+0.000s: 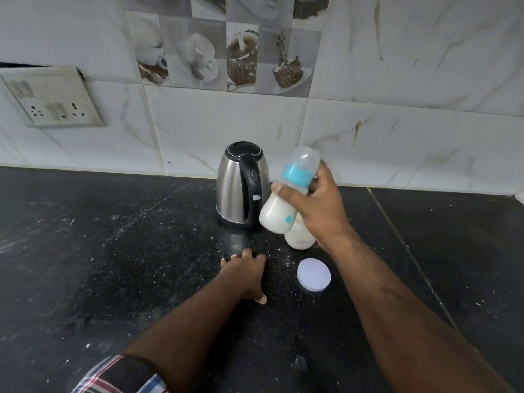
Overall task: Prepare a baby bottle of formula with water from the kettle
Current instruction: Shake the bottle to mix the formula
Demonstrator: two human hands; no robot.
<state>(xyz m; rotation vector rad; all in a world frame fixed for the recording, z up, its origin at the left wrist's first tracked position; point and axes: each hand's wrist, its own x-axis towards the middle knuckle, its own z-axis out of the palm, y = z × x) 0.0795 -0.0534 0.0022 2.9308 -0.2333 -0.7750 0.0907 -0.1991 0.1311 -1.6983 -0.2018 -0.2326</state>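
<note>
My right hand [314,205] grips a baby bottle [279,215] full of white milky liquid, held in the air and tilted, its teal collar and clear cap pointing up and right. A steel kettle [236,185] with a black handle and lid stands upright on the counter, just left of the bottle. Below my right hand, a white formula container [299,238] sits on the counter, partly hidden by the bottle and hand. Its round white lid [314,274] lies flat nearer to me. My left hand [245,272] rests palm down on the counter, fingers spread, holding nothing.
The black speckled counter [113,265] carries scattered white powder specks. A tiled wall [368,123] rises right behind the kettle. A socket plate [51,97] is on the wall at far left. A seam in the counter runs diagonally at the right.
</note>
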